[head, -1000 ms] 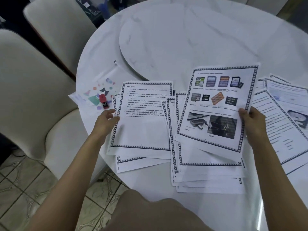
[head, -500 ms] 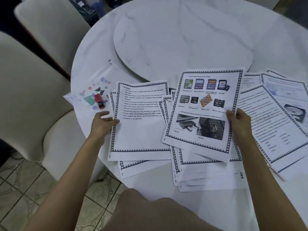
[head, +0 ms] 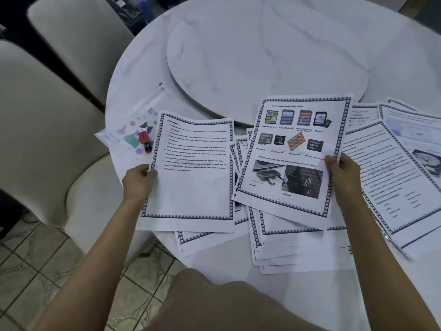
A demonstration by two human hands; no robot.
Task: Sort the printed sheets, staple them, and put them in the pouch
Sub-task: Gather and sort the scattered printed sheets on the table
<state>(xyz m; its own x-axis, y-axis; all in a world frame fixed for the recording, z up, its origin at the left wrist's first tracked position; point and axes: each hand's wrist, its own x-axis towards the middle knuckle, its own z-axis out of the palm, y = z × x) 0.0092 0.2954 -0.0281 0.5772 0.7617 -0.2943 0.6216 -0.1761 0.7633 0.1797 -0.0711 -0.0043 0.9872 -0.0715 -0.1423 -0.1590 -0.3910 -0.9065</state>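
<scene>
The left hand (head: 139, 180) pinches the left edge of a white printed sheet with a dark patterned border (head: 191, 177), headed "FLASH MEMORY", with the thumb on top. The right hand (head: 343, 173) pinches, thumb on top, the right edge of a bordered sheet with colour photos (head: 293, 158). Its captions read "CompactFlash (CF)", "MicroSD", "Memory Stick" and "USB port", and one pictured card says "SanDisk". The smaller text I cannot read.

Half a second ago the text sheet lay flat on the left pile; now it is lifted off it. The photo sheet is held above the middle pile of sheets (head: 293, 249) as before.

More bordered sheets (head: 393, 177) lie spread to the right. The clear plastic pouch with coloured shapes (head: 124, 137) lies at the left desk edge, with a small red stapler (head: 145, 140) on it.

The round white marble desk (head: 358, 295) carries a raised round plate (head: 262, 68). Cream padded chairs (head: 47, 139) stand to the left on a tiled floor (head: 47, 271).
</scene>
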